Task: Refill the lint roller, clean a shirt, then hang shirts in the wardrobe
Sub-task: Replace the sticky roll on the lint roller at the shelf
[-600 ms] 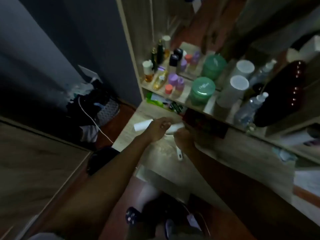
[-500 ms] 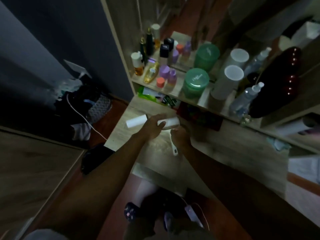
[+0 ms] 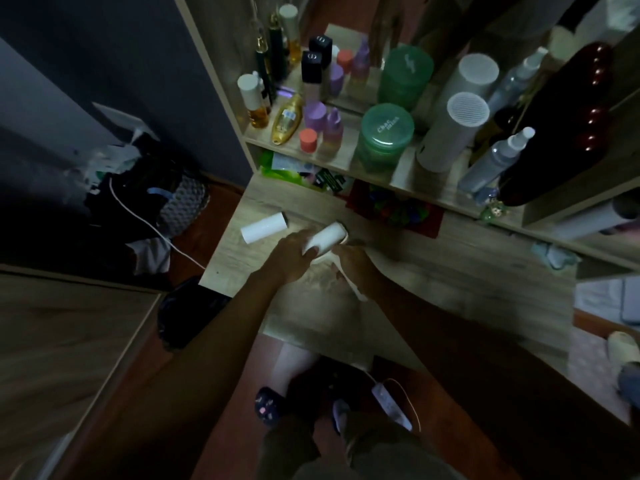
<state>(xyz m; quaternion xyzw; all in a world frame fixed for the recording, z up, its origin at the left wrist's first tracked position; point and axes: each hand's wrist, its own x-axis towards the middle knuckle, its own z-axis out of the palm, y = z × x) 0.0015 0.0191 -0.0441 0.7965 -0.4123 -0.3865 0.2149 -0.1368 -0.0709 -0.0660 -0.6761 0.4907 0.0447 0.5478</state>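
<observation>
Dimly — white refill roll (image 3: 325, 240), cylindrical

We count two white rolls (image 3: 264, 227) (image 3: 325, 239) on the bench (image 3: 450, 271) — one at nine o'clock — and two hands (image 3: 294, 258) (image 3: 353, 261).

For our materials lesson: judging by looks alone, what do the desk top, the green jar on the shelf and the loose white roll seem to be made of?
Desk top: probably laminated board, matt, with printed pale wood grain.
Green jar: likely plastic; translucent, slightly glossy, with raised lettering moulded into its lid.
Loose white roll: seemingly paper sheets wound on a hollow core, matt white; the core's material is unclear.
</observation>
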